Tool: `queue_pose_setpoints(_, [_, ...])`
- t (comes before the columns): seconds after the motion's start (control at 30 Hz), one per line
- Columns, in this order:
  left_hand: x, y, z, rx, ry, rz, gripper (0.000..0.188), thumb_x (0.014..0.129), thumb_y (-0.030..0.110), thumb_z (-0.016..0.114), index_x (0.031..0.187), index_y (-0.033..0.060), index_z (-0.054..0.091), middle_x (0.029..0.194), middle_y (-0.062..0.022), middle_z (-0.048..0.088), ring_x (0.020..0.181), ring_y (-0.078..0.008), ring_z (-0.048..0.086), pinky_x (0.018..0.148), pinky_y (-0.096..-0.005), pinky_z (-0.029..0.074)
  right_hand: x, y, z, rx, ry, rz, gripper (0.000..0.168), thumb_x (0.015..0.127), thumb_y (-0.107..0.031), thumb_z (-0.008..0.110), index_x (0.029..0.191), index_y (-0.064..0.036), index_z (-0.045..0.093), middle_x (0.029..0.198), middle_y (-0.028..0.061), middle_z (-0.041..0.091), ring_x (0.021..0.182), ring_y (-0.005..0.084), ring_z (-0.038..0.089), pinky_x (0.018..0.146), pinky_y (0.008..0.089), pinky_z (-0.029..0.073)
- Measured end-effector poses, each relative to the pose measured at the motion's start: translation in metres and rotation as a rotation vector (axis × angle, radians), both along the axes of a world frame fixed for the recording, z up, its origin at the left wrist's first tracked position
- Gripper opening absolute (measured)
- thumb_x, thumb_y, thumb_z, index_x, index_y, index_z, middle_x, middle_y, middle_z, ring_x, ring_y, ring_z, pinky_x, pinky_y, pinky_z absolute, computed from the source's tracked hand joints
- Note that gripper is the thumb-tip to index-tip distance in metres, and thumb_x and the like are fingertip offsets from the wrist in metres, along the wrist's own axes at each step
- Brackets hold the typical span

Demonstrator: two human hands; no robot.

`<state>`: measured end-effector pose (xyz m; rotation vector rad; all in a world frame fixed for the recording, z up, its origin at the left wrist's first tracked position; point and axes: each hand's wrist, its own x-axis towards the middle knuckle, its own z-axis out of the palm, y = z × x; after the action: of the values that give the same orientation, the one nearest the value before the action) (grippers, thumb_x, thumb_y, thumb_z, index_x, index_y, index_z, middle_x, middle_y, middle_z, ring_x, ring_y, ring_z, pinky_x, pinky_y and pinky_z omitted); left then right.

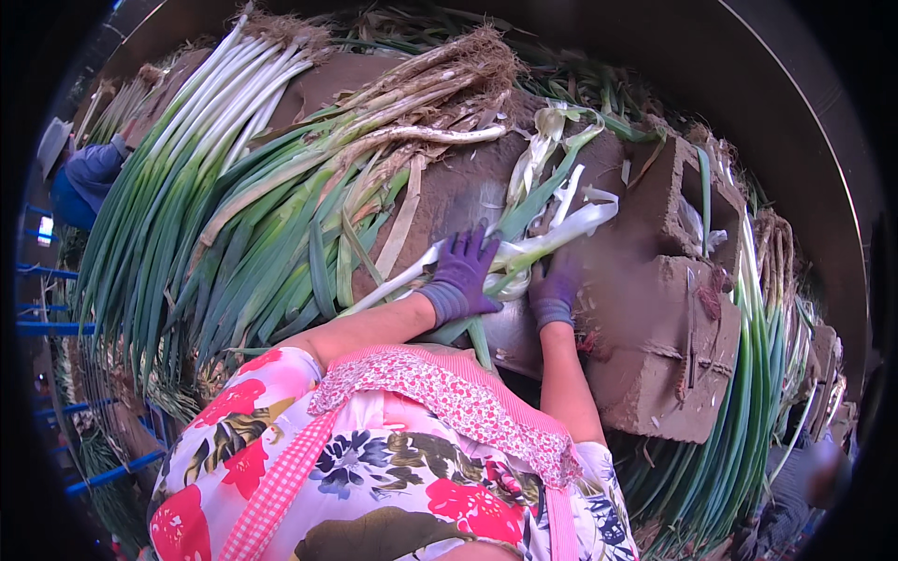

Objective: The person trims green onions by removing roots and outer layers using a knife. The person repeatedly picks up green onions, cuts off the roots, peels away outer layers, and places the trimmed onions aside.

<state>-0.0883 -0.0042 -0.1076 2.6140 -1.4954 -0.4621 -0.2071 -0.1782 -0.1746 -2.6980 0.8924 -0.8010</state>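
My left hand (463,273), in a purple glove with a grey cuff, lies with fingers spread over loose green onion leaves and white peelings (519,256). Close by on the right, my right hand (555,280), gloved the same way, reaches under or beside the same peelings; its fingertips are partly hidden. Whether either hand grips anything cannot be told. To the left of them lies a pile of unpeeled long green onions (393,105) with brown, soil-covered roots. Farther left is a bundle of cleaned green onions (203,119) with white stems.
Concrete blocks (663,379) stand at the right, with a thin metal tool (691,329) on top. More green onions (754,350) hang beyond them. A dark curved wall (772,84) runs behind. Another person's sleeve (98,168) shows at far left, and another person (793,484) at lower right.
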Motion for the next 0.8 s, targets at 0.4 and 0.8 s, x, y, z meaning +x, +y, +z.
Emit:
queue_pose_setpoints(0.4, [0.181,-0.085,0.129,-1.011,0.824,0.442,0.064,0.066,0.01,0.081,0.124,-0.0019,0.057,0.106,-0.0148,0.068,0.081,-0.0281,0.067,0.082,-0.0331,0.055,-0.019,0.024,0.048,0.176,0.043,-0.011,0.077,0.073,-0.031,0.077,0.139,-0.006,0.045,0.116,0.0192,0.055,0.11,0.0384,0.052,0.094,0.0492,0.041])
queue_pose_setpoints(0.8, [0.206,-0.006,0.109,0.169,-0.194,0.158,0.087,0.071,0.048,0.079,0.14,0.007,0.045,0.135,-0.0178,0.052,0.124,-0.0341,0.051,0.099,-0.047,0.042,-0.045,0.062,0.068,0.331,0.008,0.175,0.065,0.072,-0.021,0.079,0.131,-0.008,0.055,0.11,0.0171,0.058,0.103,0.0371,0.054,0.093,0.0464,0.045])
